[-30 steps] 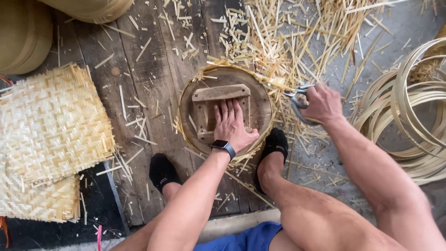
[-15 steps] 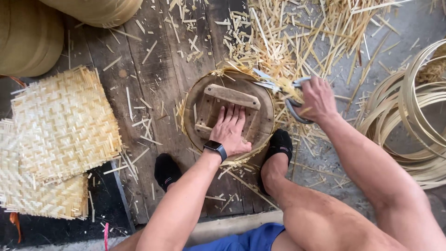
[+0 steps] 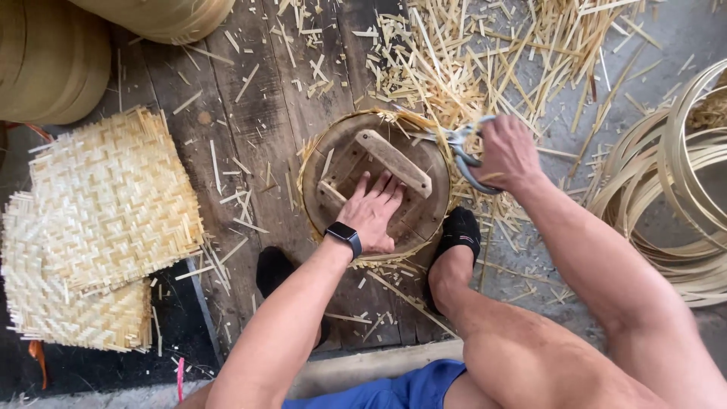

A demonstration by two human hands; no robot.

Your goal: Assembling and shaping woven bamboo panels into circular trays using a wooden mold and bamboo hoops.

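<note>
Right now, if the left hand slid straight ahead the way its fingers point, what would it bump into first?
Probably the wooden bar across the round wooden form. The left hand lies flat on that form, and its fingers already reach the bar's near edge.

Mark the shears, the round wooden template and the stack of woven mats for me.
shears [image 3: 463,151], head view, on the grey handle loop beside the right hand.
round wooden template [image 3: 424,216], head view, on its bare disc face.
woven bamboo mats [image 3: 106,204], head view, middle of top mat.

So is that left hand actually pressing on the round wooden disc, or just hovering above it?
Touching. The head view shows the left hand lying flat on the round wooden disc, fingers spread against its crossbar, with no gap visible beneath the palm.
</note>
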